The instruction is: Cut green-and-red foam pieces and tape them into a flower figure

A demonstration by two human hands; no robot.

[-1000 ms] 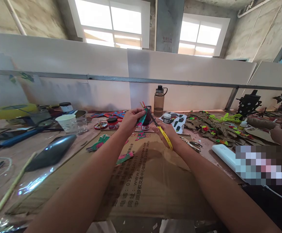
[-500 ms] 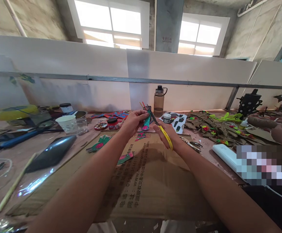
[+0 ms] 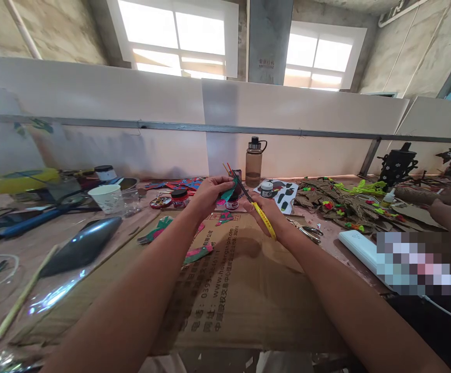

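Note:
Pinched in my left hand [image 3: 212, 192] is a green painted piece [image 3: 227, 195] with a pink end. My right hand [image 3: 266, 210] is closed around yellow-handled scissors [image 3: 263, 218]. Their dark blades point up and left, close against the green piece. Whether the blades are parted I cannot tell. Below my hands lies a printed cardboard sheet [image 3: 256, 305]. On it rest green-and-pink cut pieces, including a small one [image 3: 224, 218], a curved one [image 3: 200, 254] and a larger one [image 3: 159, 229] beside my left forearm.
A water bottle [image 3: 253, 163] stands at the back. Paint jars [image 3: 179, 198], a white cup [image 3: 106, 198] and a black sheet [image 3: 81, 246] lie left. At right are pliers [image 3: 306, 231], cord-like brown pieces [image 3: 334, 199], a white power bank [image 3: 359, 254] and another person's hand [image 3: 448, 210].
My left hand has shifted slightly left, and the green piece has turned, its pink end swinging left. A jar behind it now shows. My right hand with the scissors has hardly moved.

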